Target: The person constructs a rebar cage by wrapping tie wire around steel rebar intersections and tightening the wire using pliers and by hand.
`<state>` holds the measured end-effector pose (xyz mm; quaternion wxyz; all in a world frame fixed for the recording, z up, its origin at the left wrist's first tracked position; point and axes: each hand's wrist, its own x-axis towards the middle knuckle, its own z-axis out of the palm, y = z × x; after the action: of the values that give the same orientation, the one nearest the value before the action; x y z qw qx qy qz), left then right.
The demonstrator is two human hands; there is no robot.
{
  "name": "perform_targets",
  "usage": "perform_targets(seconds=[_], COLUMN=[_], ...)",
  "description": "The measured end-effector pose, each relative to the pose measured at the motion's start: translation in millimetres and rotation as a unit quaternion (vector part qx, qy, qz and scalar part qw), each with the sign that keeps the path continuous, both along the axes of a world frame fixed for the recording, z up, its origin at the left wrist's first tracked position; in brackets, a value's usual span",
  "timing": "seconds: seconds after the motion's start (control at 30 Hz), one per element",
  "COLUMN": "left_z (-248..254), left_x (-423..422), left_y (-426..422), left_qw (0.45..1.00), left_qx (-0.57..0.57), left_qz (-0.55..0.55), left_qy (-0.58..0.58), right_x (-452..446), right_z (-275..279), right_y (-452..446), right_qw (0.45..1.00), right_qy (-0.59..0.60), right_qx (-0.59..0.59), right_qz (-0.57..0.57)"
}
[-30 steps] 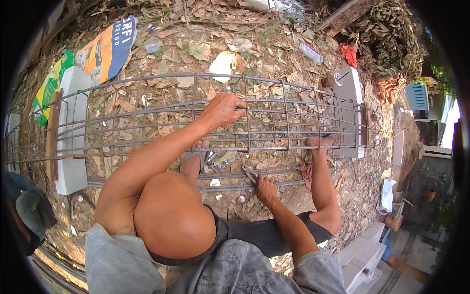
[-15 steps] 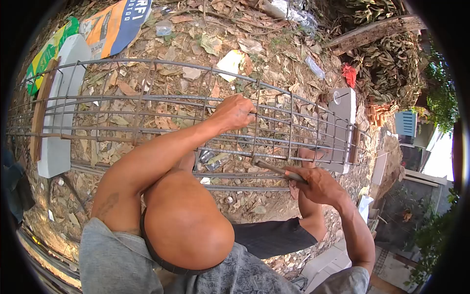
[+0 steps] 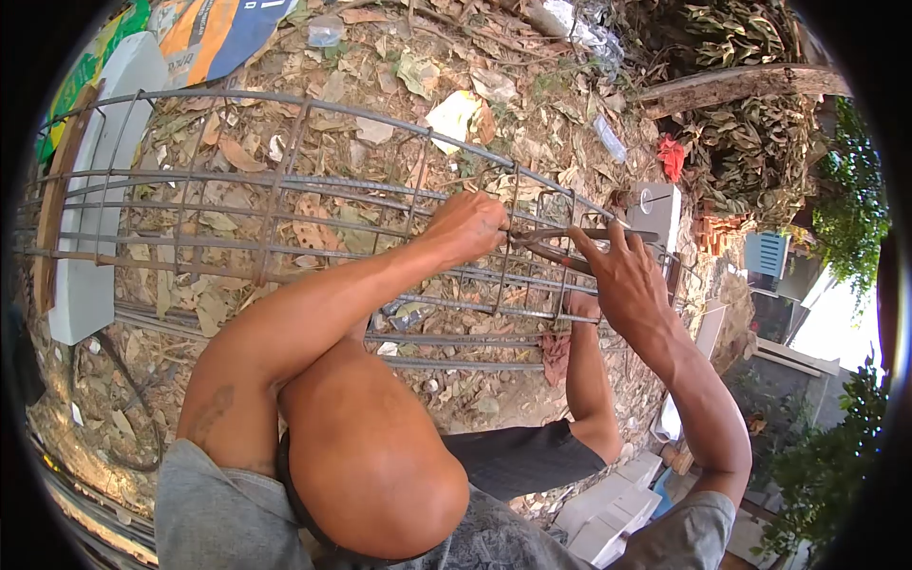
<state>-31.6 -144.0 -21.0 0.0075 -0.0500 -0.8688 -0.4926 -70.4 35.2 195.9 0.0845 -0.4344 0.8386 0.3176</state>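
Observation:
A long rebar cage [image 3: 418, 128] of thin steel bars and square ties runs across the view. My left hand [image 3: 467, 228] is closed at one of its ties near the middle, with the fingertips turned away; what they pinch is hidden. From the right, my right hand [image 3: 627, 280] grips a pair of pincers [image 3: 556, 249] with the handles spread apart. The jaws of the pincers meet the bars right beside my left fingertips. My bent knee [image 3: 380, 465] is under my left forearm.
Pale blocks [image 3: 106, 199] with a wooden strip [image 3: 59, 204] prop the cage at the left, and another block [image 3: 655, 204] stands at the right. Loose bars [image 3: 446, 364] lie alongside. Dry leaves, a printed sack [image 3: 223, 38] and a red scrap [image 3: 671, 157] litter the ground.
My right hand has lifted the pincers up and inward to my left fingertips, and their handles have spread. My left hand stays at the same tie; the view has shifted slightly.

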Motion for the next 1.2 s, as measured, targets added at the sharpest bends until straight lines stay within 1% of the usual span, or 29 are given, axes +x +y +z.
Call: perform_targets(seconds=[0.03,0.07,0.17,0.23,0.27,0.33,0.37,0.47,0.57,0.67,0.7,0.73,0.77,0.87,0.9,1.0,1.03,1.07,1.1,1.13,1.17,1.2], left_z=[-1,-2,-8,-11,-12,-12,-13,-7,-4,-2,-3,-3,-3,-5,-4,-3,-1,-1,-1,-2,-3,-3], left_x=[-1,-1,0,0,-2,-5,-5,-2,1,3,3,3,3,0,2,5,5,4,3,2,3,3], left_y=[0,1,3,5,6,7,7,5,3,2,2,3,4,5,5,3,4,5,5,5,5,4], left_qw=[1.0,1.0,0.997,0.995,0.997,1.0,0.999,0.998,0.996,0.996,0.996,0.996,0.996,0.995,0.995,0.994,0.994,0.994,0.995,0.995,0.995,0.994], left_qx=[-0.004,0.001,0.013,0.018,0.02,0.022,0.023,0.026,0.023,0.022,0.019,0.016,0.016,0.018,0.02,0.022,0.024,0.024,0.023,0.022,0.02,0.019], left_qz=[0.0,0.009,0.028,0.034,0.024,0.003,0.009,0.027,0.039,0.046,0.043,0.04,0.04,0.05,0.055,0.061,0.061,0.059,0.059,0.059,0.059,0.059], left_qy=[-0.005,0.017,0.072,0.092,0.069,0.022,0.03,0.053,0.072,0.08,0.078,0.076,0.077,0.082,0.081,0.086,0.091,0.087,0.083,0.078,0.083,0.088], right_x=[0,-1,-5,-10,-12,-17,-20,-35,-38,-46,-52,-60,-65,-65,-60,-45,-44,-40,-34,-26,-19,-16], right_z=[2,3,7,6,6,14,16,16,13,11,11,11,13,5,3,17,21,20,18,17,20,20], right_y=[-5,-9,-17,-16,-16,-28,-33,-31,-33,-30,-31,-33,-33,-9,-12,-24,-25,-20,-19,-20,-22,-19], right_qw=[1.0,0.999,0.999,0.996,0.993,0.997,0.992,0.985,0.985,0.981,0.948,0.884,0.794,0.697,0.679,0.739,0.798,0.866,0.92,0.96,0.976,0.99], right_qy=[-0.007,-0.015,0.001,0.023,0.034,-0.048,-0.089,-0.135,-0.124,-0.156,-0.251,-0.337,-0.41,-0.447,-0.464,-0.447,-0.408,-0.357,-0.3,-0.24,-0.181,-0.116], right_qx=[0.011,0.022,0.043,0.035,0.03,0.059,0.074,0.096,0.12,0.118,0.123,0.124,0.12,0.063,0.048,0.035,0.051,0.048,0.045,0.041,0.058,0.063], right_qz=[-0.012,-0.024,0.012,0.079,0.113,0.002,-0.053,-0.042,-0.025,-0.007,-0.155,-0.298,-0.432,-0.557,-0.567,-0.503,-0.441,-0.348,-0.246,-0.14,-0.109,-0.047])
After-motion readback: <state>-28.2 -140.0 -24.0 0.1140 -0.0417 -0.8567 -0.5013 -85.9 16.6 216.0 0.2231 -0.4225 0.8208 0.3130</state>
